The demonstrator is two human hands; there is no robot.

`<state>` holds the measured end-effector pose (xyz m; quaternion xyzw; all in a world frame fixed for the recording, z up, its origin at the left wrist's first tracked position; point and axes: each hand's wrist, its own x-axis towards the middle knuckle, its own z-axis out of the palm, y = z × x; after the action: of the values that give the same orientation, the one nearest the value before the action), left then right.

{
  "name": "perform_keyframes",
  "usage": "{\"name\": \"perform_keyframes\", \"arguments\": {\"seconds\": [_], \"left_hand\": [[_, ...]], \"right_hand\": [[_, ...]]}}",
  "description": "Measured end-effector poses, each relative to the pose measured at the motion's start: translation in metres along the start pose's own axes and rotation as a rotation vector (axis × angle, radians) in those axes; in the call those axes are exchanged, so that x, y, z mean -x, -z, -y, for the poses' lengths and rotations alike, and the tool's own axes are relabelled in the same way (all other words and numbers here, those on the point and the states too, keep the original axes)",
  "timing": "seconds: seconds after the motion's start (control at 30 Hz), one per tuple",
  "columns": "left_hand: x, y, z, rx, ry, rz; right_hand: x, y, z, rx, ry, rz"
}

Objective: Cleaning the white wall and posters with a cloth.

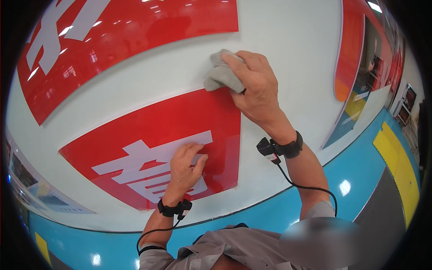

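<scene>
A bunched grey cloth [224,76] is gripped in my right hand [256,86], at the top right corner of a red panel [141,125]. The cloth lies partly over the white wall [283,33] and partly over the panel's top edge. My left hand [187,165] is at the large white character on that panel, fingers curled and thumb apart, holding nothing. Whether its fingertips press on the surface cannot be told. The panel's lower and right margins look paler than its middle. A black strap with a cabled device sits on each wrist.
Above is another glossy red panel [175,23] with white lettering. A display board with a red-orange border [351,50] hangs at the right. Glossy blue floor [351,179] meets the wall's foot, with yellow [395,162] and dark grey [381,199] areas. Picture boards [50,192] stand left.
</scene>
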<state>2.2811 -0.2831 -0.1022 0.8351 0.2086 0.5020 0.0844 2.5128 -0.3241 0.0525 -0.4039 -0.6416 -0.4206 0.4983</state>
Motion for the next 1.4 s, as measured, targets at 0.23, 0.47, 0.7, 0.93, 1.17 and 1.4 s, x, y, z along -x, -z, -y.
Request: {"name": "perform_keyframes", "arguments": {"seconds": [0.23, 0.47, 0.7, 0.93, 1.17, 1.4], "left_hand": [[-0.003, -0.007, 0.002, -0.039, -0.045, -0.018], [0.0, -0.007, 0.004, -0.065, -0.066, -0.053], [-0.001, -0.011, 0.002, -0.047, -0.091, -0.093], [0.002, -0.016, 0.004, -0.02, -0.051, -0.093], [0.002, -0.017, 0.004, -0.079, -0.088, -0.086], [0.004, -0.021, 0.004, -0.159, -0.108, -0.082]], "right_hand": [[-0.025, -0.027, 0.05, -0.115, 0.249, 0.13], [-0.046, -0.026, 0.038, -0.072, 0.243, 0.156], [-0.007, 0.014, -0.041, 0.085, -0.062, -0.076], [0.053, 0.057, -0.121, 0.188, -0.386, -0.178], [0.164, 0.082, -0.157, 0.288, -0.699, -0.148], [0.253, 0.069, -0.125, 0.193, -0.844, -0.058]]}}
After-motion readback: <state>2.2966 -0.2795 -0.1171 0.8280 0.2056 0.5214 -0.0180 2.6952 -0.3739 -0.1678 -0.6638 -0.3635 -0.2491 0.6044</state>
